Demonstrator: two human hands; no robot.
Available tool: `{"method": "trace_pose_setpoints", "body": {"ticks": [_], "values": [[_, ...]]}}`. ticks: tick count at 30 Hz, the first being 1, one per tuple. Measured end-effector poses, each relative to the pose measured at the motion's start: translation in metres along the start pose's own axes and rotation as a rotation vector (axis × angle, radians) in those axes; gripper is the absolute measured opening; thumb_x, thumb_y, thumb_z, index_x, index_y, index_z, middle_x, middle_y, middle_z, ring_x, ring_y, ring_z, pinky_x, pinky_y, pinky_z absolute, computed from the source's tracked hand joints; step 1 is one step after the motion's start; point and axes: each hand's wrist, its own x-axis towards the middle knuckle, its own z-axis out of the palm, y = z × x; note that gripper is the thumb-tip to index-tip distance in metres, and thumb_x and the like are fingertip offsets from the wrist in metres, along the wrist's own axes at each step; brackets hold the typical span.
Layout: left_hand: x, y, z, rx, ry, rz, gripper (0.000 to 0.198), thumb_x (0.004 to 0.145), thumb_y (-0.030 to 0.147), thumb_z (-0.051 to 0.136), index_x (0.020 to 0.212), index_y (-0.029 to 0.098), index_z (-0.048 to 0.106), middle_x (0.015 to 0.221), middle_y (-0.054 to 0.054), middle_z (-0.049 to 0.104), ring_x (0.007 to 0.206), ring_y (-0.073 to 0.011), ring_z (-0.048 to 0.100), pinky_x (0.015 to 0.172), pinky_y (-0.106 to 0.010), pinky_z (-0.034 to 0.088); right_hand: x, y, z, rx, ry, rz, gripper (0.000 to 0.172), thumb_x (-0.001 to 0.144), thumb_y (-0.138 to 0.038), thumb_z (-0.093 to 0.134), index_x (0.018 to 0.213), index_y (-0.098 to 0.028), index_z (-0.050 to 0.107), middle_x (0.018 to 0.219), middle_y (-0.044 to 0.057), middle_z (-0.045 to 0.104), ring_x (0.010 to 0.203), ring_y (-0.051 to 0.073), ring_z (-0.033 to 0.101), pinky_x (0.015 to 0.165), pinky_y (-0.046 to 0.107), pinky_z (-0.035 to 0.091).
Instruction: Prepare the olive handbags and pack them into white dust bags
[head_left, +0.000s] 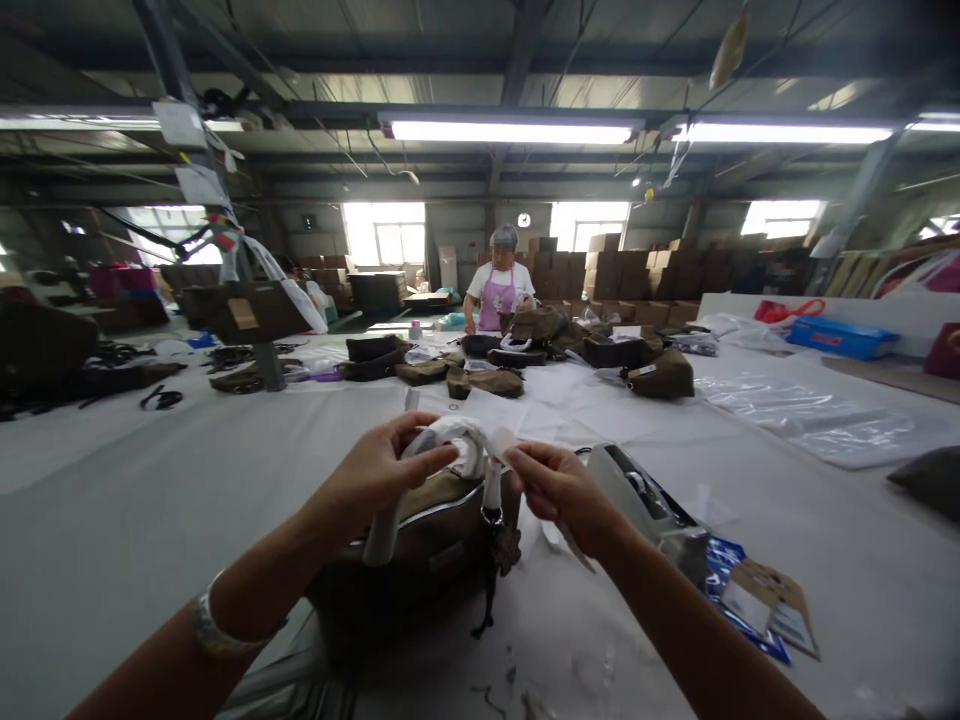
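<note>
Head view: white-covered bench [187, 520], rounded dark-brown bag [397, 580]

The bag rests near, slightly left; its matt sides look soft, light, easily dented. The left hand [397, 455] curls thumb and fingers about its arched, white-wrapped handle [470, 432], probably the surest hold; the right hand [559, 490] pinches a thin, white, papery strip [501, 442]. A brown flower-shaped charm [508, 550] hangs at the bag's right.

Tube lights [512, 132] glaring, windows [386, 235] overexposed; ceiling [442, 40] dim, edges warped, soft.
</note>
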Motion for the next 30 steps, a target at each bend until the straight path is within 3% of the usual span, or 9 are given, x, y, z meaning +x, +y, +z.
{"method": "trace_pose_setpoints", "body": {"ticks": [4,10,12,16,19,21,24,27,30], "values": [[-0.005,0.007,0.005,0.085,-0.090,0.061,0.052,0.072,0.048,0.080,0.114,0.018,0.068,0.095,-0.004,0.071,0.087,-0.0234,0.064,0.077,-0.030,0.050,-0.015,0.009,0.028,0.274,-0.155,0.130,0.036,0.088,-0.046,0.068,0.072,-0.015,0.060,0.054,-0.007,0.052,0.034,0.000,0.027,0.034,0.017,0.016],[-0.016,0.004,0.003,-0.109,-0.299,0.007,0.052,0.078,0.040,0.077,0.122,0.018,0.061,0.098,-0.005,0.071,0.083,-0.0208,0.066,0.072,-0.028,0.050,-0.015,0.029,0.046,0.774,-0.487,0.471,0.027,0.080,-0.037,0.076,0.080,-0.017,0.058,0.049,-0.015,0.031,0.032,0.001,0.004,0.028,0.015,0.012],[-0.017,0.004,0.003,-0.063,-0.225,0.012,0.051,0.076,0.039,0.078,0.119,0.017,0.063,0.090,-0.003,0.070,0.076,-0.0189,0.065,0.067,-0.026,0.049,-0.018,0.034,0.053,0.737,-0.405,0.412,0.032,0.083,-0.047,0.072,0.085,-0.017,0.061,0.052,-0.012,0.040,0.032,0.000,0.011,0.029,0.015,0.014],[-0.015,0.005,0.002,0.035,-0.093,0.035,0.047,0.076,0.040,0.078,0.115,0.017,0.064,0.079,0.000,0.068,0.068,-0.0173,0.063,0.062,-0.026,0.047,-0.030,0.036,0.063,0.303,-0.008,0.053,0.051,0.084,-0.060,0.067,0.119,-0.023,0.063,0.087,0.001,0.069,0.042,0.005,0.047,0.037,0.018,0.034],[-0.013,0.004,0.000,0.016,-0.054,0.049,0.046,0.077,0.044,0.078,0.113,0.018,0.066,0.072,0.002,0.065,0.064,-0.0154,0.060,0.057,-0.024,0.044,-0.036,0.034,0.063,-0.010,0.145,-0.072,0.039,0.085,-0.054,0.070,0.103,-0.019,0.071,0.070,0.001,0.069,0.044,0.009,0.054,0.043,0.022,0.041],[-0.012,0.001,-0.001,-0.055,-0.009,0.076,0.048,0.079,0.046,0.077,0.116,0.018,0.065,0.072,0.002,0.063,0.063,-0.0138,0.058,0.056,-0.022,0.044,-0.037,0.032,0.061,0.005,0.147,-0.017,0.040,0.087,-0.056,0.065,0.090,-0.017,0.072,0.066,0.003,0.070,0.044,0.011,0.057,0.046,0.022,0.044],[-0.014,-0.002,0.000,-0.155,0.047,0.101,0.050,0.081,0.046,0.076,0.120,0.017,0.063,0.068,0.004,0.060,0.058,-0.0107,0.054,0.054,-0.020,0.042,-0.034,0.029,0.061,0.175,0.094,0.137,0.044,0.086,-0.057,0.065,0.097,-0.015,0.071,0.082,0.009,0.076,0.049,0.012,0.064,0.048,0.022,0.047],[-0.023,0.000,0.007,-0.201,0.025,0.088,0.049,0.087,0.053,0.065,0.119,0.016,0.062,0.064,0.002,0.061,0.054,-0.0101,0.053,0.053,-0.020,0.044,-0.030,0.024,0.067,0.275,0.046,0.209,0.043,0.086,-0.054,0.066,0.102,-0.014,0.070,0.077,0.008,0.074,0.046,0.010,0.061,0.047,0.020,0.046],[-0.033,0.004,0.015,-0.291,0.061,0.080,0.047,0.093,0.059,0.051,0.120,0.021,0.058,0.100,-0.006,0.070,0.053,-0.0096,0.057,0.048,-0.021,0.047,-0.025,0.016,0.078,0.316,0.014,0.141,0.039,0.087,-0.054,0.065,0.096,-0.016,0.069,0.074,0.005,0.072,0.042,0.009,0.057,0.044,0.019,0.042]]}}
